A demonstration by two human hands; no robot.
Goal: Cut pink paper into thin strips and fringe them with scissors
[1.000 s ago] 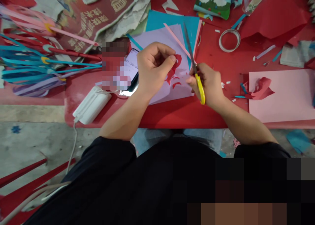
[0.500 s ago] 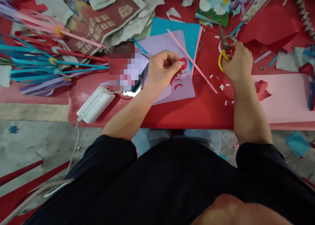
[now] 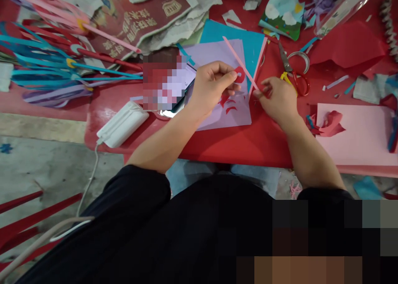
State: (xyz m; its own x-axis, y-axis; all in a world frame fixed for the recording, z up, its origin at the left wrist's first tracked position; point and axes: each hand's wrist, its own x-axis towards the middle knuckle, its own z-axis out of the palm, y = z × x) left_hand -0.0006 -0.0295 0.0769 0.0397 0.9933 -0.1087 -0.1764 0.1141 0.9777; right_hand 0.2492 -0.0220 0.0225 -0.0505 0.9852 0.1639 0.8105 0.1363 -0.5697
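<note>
Pinched between the thumb and fingers of my left hand (image 3: 214, 83) is a small red paper cutout (image 3: 241, 70) with a hole in it. Below it, red paper slivers (image 3: 231, 109) lie on stacked lilac paper sheets (image 3: 238, 119). My right hand (image 3: 279, 103) has its thumb and fingers closed on the lower end of a thin pink paper strip (image 3: 238, 59), which slants up to the left over the sheets. Just beyond that hand, scissors (image 3: 285, 60) with yellow and red handles lie on the red table, partly covered by the hand.
A blue sheet (image 3: 214, 32) lies under the lilac ones. At left are a white power bank (image 3: 122, 124) with a cable and several paper-strip flowers (image 3: 46, 74). Newspaper (image 3: 133, 23) covers the back. A tape roll (image 3: 306, 62) and pink sheet (image 3: 363, 134) are at right.
My right hand has let go of the scissors, moved left and closed on the pink strip. My left hand keeps the red cutout. The view has shifted slightly.
</note>
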